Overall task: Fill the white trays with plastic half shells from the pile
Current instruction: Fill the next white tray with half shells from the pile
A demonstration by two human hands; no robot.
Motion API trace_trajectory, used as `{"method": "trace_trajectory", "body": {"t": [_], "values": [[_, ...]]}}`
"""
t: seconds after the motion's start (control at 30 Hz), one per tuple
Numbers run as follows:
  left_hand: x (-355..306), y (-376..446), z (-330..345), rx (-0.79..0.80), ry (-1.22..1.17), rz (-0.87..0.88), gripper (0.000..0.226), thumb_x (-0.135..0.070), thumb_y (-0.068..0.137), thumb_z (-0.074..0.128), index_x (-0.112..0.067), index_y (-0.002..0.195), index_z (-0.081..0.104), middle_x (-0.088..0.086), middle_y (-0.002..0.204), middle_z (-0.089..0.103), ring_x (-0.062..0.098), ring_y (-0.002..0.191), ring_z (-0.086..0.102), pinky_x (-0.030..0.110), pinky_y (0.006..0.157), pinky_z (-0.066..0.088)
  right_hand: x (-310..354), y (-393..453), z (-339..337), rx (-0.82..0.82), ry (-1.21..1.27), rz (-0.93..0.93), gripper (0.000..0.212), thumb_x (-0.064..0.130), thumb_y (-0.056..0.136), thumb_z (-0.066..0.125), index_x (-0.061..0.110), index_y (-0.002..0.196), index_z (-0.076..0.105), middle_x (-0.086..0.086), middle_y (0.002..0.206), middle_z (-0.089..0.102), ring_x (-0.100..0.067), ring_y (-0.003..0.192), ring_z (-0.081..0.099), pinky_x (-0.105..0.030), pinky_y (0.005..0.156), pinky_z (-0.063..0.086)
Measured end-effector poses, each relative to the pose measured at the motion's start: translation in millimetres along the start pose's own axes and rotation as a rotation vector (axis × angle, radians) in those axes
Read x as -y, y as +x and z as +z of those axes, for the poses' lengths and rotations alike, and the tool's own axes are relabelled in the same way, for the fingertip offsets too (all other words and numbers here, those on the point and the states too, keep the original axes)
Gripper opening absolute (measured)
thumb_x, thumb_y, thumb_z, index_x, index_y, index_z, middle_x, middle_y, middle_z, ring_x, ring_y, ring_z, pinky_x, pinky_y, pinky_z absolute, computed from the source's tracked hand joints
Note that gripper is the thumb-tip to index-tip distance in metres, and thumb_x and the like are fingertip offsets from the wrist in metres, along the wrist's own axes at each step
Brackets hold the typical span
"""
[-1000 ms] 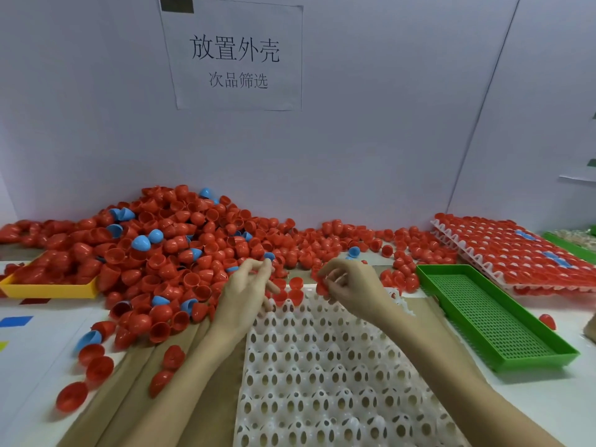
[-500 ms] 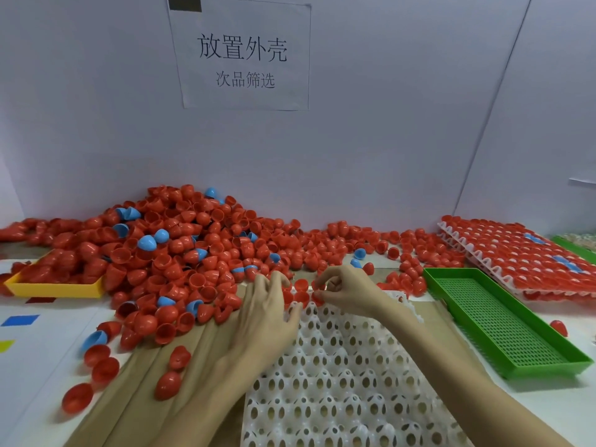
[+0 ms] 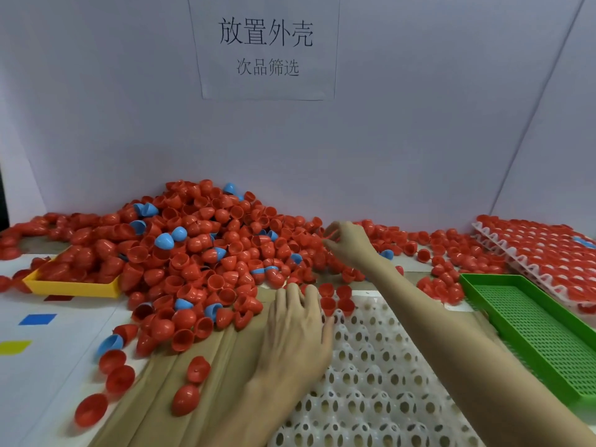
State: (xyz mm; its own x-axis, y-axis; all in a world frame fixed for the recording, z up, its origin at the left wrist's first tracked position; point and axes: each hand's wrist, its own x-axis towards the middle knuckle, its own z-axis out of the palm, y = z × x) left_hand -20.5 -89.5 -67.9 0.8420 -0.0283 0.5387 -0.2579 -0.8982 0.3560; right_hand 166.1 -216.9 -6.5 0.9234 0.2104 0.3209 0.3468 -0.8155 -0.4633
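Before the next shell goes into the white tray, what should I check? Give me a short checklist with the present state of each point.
1. Shells within reach: ok, the pile lies just beyond the white tray.
2. Free pockets: ok, only a few red shells sit at the tray's far edge.
3. Right hand has a shell: ok, it pinches a red piece over the pile.
4. Left hand steadies the tray: ok, it rests flat on the tray's left edge.
5. Shell undamaged: cannot tell.
6. Filled trays out of the way: ok, stacked far right.
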Motion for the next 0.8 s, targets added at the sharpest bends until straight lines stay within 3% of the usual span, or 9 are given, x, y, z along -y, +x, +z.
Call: {"method": "trace_trajectory", "body": {"t": [0.17, 0.3, 0.43, 0.63, 0.7, 0.8], "values": [[1, -1, -2, 0.008, 0.006, 0.008, 0.021, -0.045, 0.101, 0.045, -0.025, 0.106, 0.043, -0.004, 0.106, 0.043, 0.013, 0.096, 0.036, 0.028, 0.089, 0.042, -5, 9, 27, -0.078, 0.055, 0.076, 0.025, 0.021, 0.095, 0.078, 0.006, 0.115, 0.075, -0.014, 0.108, 0.078, -0.027, 0.1, 0.074, -0.044, 0.092, 0.06], [3, -2, -3, 0.024, 0.017, 0.015, 0.019, -0.045, 0.103, 0.043, -0.026, 0.105, 0.042, -0.004, 0.107, 0.043, 0.014, 0.098, 0.037, 0.029, 0.091, 0.042, -8, 11, 28, -0.052, 0.174, 0.114, 0.019, 0.019, 0.09, 0.084, 0.005, 0.102, 0.078, -0.009, 0.098, 0.078, -0.02, 0.09, 0.074, -0.034, 0.086, 0.062], [5, -1, -3, 0.041, 0.018, 0.006, 0.019, -0.045, 0.102, 0.044, -0.029, 0.1, 0.035, -0.006, 0.103, 0.04, 0.013, 0.096, 0.035, 0.029, 0.089, 0.042, -2, 6, 25, 0.072, 0.064, 0.038, 0.011, 0.017, 0.093, 0.079, 0.007, 0.09, 0.08, -0.007, 0.097, 0.078, -0.014, 0.085, 0.068, -0.033, 0.088, 0.06], [7, 0, -3, 0.048, 0.018, 0.007, 0.019, -0.045, 0.102, 0.047, -0.029, 0.098, 0.036, -0.006, 0.101, 0.041, 0.013, 0.095, 0.036, 0.028, 0.089, 0.042, -2, -26, -1, -0.011, 0.195, -0.015, 0.014, 0.023, 0.095, 0.077, 0.011, 0.088, 0.078, 0.002, 0.093, 0.076, -0.013, 0.083, 0.068, -0.029, 0.08, 0.055], [8, 0, -3, 0.045, 0.019, 0.004, 0.02, -0.045, 0.101, 0.048, -0.029, 0.097, 0.037, -0.006, 0.1, 0.041, 0.013, 0.094, 0.036, 0.028, 0.088, 0.042, -9, -45, -17, -0.006, 0.282, -0.044, 0.011, 0.022, 0.096, 0.077, 0.012, 0.092, 0.076, 0.002, 0.096, 0.075, -0.013, 0.09, 0.07, -0.028, 0.084, 0.056], [9, 0, 0, 0.056, 0.033, 0.002, 0.02, -0.047, 0.101, 0.045, -0.03, 0.098, 0.036, -0.008, 0.101, 0.04, 0.012, 0.095, 0.035, 0.025, 0.087, 0.038, -24, -77, -41, 0.065, 0.397, -0.104, 0.008, 0.017, 0.101, 0.069, 0.01, 0.097, 0.07, 0.005, 0.096, 0.072, 0.0, 0.089, 0.067, -0.019, 0.086, 0.051]]}}
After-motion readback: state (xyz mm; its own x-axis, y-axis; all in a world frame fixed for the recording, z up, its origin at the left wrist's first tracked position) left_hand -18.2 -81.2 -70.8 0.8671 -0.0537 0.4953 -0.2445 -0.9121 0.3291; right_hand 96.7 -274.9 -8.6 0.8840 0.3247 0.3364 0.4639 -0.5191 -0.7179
